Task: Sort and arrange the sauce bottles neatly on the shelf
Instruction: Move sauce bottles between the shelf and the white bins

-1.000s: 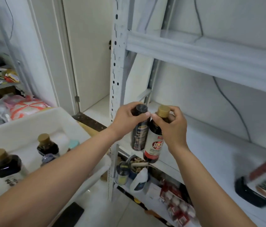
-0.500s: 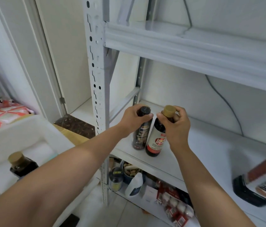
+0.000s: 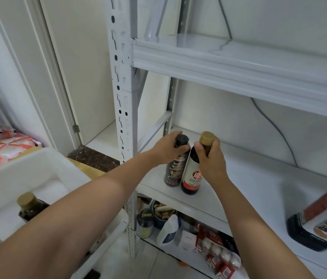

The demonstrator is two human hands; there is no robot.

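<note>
Two dark sauce bottles stand side by side at the left end of the white shelf (image 3: 259, 178). My left hand (image 3: 167, 150) grips the neck of the black-capped bottle (image 3: 175, 170). My right hand (image 3: 212, 160) grips the neck of the gold-capped bottle with the red-and-white label (image 3: 191, 180). Both bottles are upright and rest on the shelf board, touching each other. A large dark bottle with a red and white label (image 3: 323, 220) stands on the same shelf at the far right.
A white tub (image 3: 28, 176) at lower left holds a gold-capped dark bottle (image 3: 29, 206) and another dark one at the frame edge. The shelf post (image 3: 122, 97) rises beside my left arm. An upper shelf board (image 3: 239, 65) hangs overhead. Jars, a white bottle and boxes fill the lower shelf.
Both hands carried the two bottles from in front of the shelf edge onto the shelf board, where they now stand. The view shifted right, so the tub moved toward the left edge.
</note>
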